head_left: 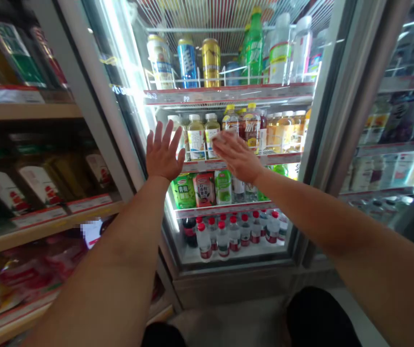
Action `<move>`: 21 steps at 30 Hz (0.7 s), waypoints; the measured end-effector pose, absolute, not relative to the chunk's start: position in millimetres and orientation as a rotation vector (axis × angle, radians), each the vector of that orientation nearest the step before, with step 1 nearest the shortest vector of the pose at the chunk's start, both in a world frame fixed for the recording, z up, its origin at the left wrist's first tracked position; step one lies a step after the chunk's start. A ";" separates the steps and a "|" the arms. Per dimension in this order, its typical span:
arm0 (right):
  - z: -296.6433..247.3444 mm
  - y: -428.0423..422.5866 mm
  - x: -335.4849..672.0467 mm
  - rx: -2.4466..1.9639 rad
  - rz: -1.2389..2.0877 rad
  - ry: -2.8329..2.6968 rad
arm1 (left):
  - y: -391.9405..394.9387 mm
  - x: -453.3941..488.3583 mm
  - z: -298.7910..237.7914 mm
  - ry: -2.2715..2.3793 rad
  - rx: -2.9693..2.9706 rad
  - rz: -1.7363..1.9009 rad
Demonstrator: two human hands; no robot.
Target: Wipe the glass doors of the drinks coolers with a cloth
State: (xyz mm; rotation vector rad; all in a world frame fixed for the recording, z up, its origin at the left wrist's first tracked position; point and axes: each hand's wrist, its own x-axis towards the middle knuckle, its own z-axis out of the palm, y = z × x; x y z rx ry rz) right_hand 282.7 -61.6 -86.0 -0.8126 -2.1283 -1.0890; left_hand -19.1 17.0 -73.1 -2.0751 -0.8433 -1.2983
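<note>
While flat, two hands [163,155] [238,158] at one door [319,144].

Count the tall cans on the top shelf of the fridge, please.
3, in a row at the left end of the top shelf: a white can, a blue can to its right, then a gold can. More may be hidden behind them.

Bright cooler glare; dim, blurred, warped edges.
</note>
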 end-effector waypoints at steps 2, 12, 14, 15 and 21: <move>-89.3 -64.3 278.8 -0.685 -1.090 -2.405 | 16.6 -19.3 -72.8 -0.860 -2.081 -1.315; -74.8 -74.1 327.2 -0.859 -1.111 -1.980 | 5.7 -20.9 -71.0 -0.843 -2.066 -1.238; -87.3 -79.0 327.3 -0.724 -1.141 -2.270 | 5.6 -20.1 -71.0 -0.844 -2.076 -1.257; -88.0 -80.9 329.2 -0.664 -1.154 -2.384 | 5.6 -19.7 -71.1 -0.855 -2.083 -1.267; -62.0 -82.1 368.0 -0.867 -1.142 -1.914 | 6.3 -18.1 -71.4 -0.907 -2.120 -1.290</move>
